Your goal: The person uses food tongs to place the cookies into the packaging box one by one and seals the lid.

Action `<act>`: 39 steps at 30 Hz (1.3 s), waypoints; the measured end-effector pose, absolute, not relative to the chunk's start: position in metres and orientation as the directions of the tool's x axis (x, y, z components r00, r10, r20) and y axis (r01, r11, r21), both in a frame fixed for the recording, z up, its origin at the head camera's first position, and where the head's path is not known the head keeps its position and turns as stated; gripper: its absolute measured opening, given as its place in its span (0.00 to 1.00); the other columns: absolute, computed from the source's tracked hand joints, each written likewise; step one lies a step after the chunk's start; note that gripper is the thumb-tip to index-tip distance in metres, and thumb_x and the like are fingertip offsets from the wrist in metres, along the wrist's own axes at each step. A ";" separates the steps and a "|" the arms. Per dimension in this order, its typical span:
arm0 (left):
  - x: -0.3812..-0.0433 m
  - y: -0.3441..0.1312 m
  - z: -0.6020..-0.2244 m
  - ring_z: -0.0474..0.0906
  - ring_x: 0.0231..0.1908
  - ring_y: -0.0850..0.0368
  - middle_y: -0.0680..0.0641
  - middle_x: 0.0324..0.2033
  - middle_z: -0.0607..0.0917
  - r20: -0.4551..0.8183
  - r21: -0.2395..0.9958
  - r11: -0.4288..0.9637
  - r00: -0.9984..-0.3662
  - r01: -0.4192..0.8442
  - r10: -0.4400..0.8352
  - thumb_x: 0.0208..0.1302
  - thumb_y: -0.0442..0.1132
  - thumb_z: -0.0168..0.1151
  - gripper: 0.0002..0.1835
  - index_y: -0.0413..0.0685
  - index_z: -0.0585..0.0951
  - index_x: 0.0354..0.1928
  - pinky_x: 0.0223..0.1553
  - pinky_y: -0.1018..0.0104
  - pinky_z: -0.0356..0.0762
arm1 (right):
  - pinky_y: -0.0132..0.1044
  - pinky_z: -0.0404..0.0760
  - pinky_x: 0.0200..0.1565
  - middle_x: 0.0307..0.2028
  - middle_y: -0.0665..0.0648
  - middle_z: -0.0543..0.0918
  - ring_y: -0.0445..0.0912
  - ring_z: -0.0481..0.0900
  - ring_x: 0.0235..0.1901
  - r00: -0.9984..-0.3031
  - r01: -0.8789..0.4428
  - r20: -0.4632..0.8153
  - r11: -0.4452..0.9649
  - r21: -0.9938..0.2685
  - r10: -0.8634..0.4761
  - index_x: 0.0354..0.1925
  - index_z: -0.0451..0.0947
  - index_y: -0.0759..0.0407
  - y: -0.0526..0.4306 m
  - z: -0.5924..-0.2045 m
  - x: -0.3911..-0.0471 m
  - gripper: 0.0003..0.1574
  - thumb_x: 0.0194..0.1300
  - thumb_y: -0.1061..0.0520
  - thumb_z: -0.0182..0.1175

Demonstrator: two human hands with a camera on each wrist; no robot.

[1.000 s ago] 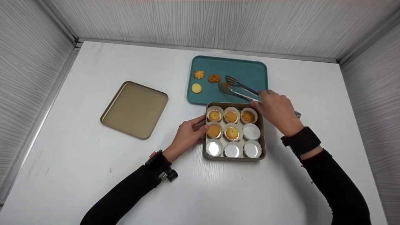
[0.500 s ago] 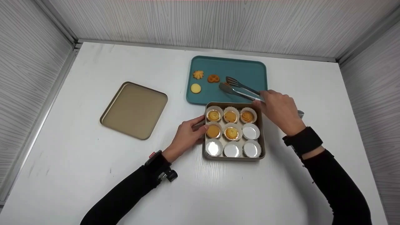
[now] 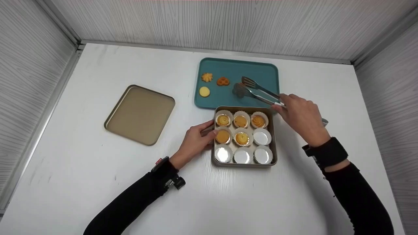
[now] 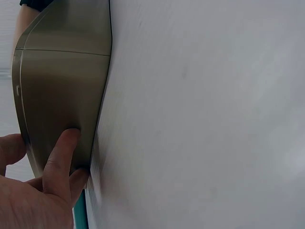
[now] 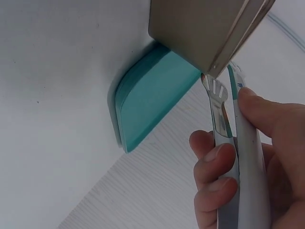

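My right hand (image 3: pixel 300 114) holds a pair of tongs (image 3: pixel 261 93) over the teal tray (image 3: pixel 264 71). Between the tong tips a bit of a brown cookie (image 3: pixel 242 85) shows, mostly hidden. In the right wrist view the thumb and curled fingers (image 5: pixel 217 157) squeeze the handles. My left hand (image 3: pixel 196 140) holds the left wall of a square tin (image 3: pixel 245 165), thumb at the rim and fingers against the outside, as the left wrist view shows. Inside the tin stand white paper cups (image 3: pixel 262 136) in rows; several hold cookies (image 3: pixel 242 138), the others show bare shiny bottoms.
On the tray's left lie a flower-shaped cookie (image 3: pixel 207 77), a pale round cookie (image 3: pixel 204 91) and a pretzel-shaped cookie (image 3: pixel 223 81). A gold tin lid (image 3: pixel 140 116) lies left of the tin on the white table (image 3: pixel 202 202). Panel walls (image 3: pixel 215 26) enclose the table.
My right hand has moved right with the tongs, and their tips have shifted slightly right over the tray, the brown cookie with them. My left hand and the tin stay in place.
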State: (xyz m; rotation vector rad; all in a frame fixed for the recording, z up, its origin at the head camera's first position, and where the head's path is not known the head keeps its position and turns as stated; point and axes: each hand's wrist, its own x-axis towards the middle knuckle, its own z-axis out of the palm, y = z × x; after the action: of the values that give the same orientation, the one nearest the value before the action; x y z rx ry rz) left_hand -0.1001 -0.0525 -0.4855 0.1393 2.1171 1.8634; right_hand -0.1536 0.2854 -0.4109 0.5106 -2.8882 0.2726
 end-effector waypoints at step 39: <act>-0.101 -0.053 -0.487 0.78 0.64 0.50 0.41 0.69 0.76 -0.131 0.978 0.193 -0.950 -0.077 0.285 0.75 0.41 0.62 0.29 0.39 0.72 0.73 0.62 0.62 0.77 | 0.53 0.81 0.28 0.40 0.60 0.89 0.51 0.83 0.30 -0.904 -0.418 0.203 0.877 -0.239 -0.376 0.56 0.84 0.61 0.351 -0.377 -0.059 0.24 0.65 0.52 0.74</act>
State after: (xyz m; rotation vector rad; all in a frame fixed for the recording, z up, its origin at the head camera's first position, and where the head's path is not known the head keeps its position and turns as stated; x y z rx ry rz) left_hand -0.1009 -0.0534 -0.4868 0.1976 2.1883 1.8213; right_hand -0.0589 0.3507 -0.3766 0.6160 -2.8969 0.4195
